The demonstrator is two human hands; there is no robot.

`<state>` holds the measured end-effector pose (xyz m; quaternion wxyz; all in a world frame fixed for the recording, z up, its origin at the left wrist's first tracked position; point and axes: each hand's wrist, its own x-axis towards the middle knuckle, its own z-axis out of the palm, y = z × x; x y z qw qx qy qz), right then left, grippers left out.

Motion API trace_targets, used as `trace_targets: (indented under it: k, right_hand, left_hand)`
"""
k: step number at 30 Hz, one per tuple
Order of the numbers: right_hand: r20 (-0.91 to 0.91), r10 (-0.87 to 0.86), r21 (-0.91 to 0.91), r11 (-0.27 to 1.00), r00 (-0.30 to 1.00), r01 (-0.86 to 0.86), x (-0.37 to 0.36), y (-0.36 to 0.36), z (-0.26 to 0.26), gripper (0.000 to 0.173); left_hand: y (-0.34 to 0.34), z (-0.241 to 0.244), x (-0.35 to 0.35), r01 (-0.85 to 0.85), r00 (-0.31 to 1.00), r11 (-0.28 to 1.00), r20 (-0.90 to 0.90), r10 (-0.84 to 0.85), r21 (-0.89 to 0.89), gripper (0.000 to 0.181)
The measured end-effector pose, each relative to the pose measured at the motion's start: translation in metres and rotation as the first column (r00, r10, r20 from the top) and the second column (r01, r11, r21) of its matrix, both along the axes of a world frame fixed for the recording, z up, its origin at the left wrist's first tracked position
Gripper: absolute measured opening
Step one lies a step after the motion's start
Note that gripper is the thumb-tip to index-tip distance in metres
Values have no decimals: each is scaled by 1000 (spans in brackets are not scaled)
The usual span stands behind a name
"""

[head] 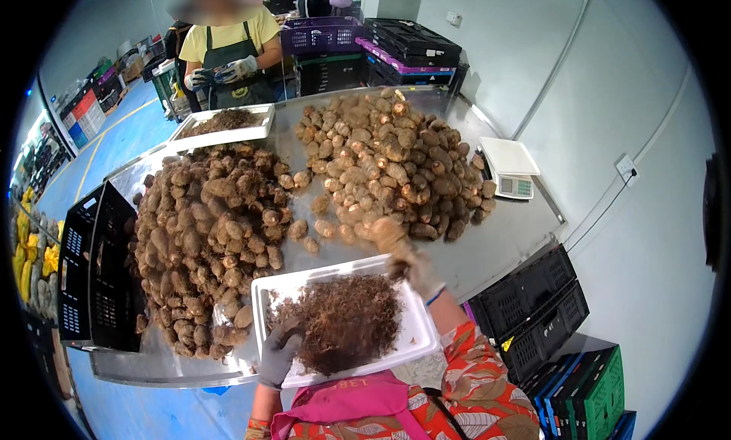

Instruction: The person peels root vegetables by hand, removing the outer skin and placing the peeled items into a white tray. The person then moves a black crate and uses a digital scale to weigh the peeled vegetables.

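My left hand (281,348), in a grey glove, is at the left end of a white foam tray (420,340). Its curled fingers are over the near-left rim; whether anything is in them is not clear. Brown root fibres and scraps (348,320) lie heaped in the tray. My right hand (408,257), gloved and blurred, reaches past the tray's far right corner. Its fingers are at the near edge of a pile of cleaner taro corms (388,154); their grip cannot be made out. A second pile of hairier taro corms (200,234) lies to the left.
Both piles rest on a metal table (480,257). A digital scale (511,168) stands at right, a black crate (100,268) at left. Across the table, a gloved person (234,57) stands behind another scrap tray (262,132). Folded crates (525,308) are stacked at my right.
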<state>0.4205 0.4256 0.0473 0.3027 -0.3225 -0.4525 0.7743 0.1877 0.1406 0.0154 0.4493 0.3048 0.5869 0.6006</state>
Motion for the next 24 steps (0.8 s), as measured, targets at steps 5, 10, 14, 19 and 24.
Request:
trace_targets:
  k: [5, 10, 14, 19, 24]
  right_hand:
    - [-45, -391, -39, 920, 919, 390, 37, 123, -29, 27]
    - [338, -709, 538, 685, 619, 491, 7, 191, 4, 56]
    - [574, -807, 798, 515, 136, -313, -14, 226, -19, 61]
    - [173, -964, 925, 89, 203, -369, -47, 219, -52, 64]
    - [617, -753, 786, 580, 227, -214, -22, 200, -25, 66]
  left_hand:
    - [-21, -32, -9, -141, 988, 989, 59, 143, -33, 36]
    - [-20, -33, -6, -185, 981, 979, 46, 189, -84, 35]
    - [-10, -28, 1, -181, 981, 977, 43, 187, -114, 33]
    - [-10, -26, 9, -177, 979, 972, 71, 190, -155, 30]
    - [-12, -20, 4, -197, 980, 961, -23, 197, -195, 31]
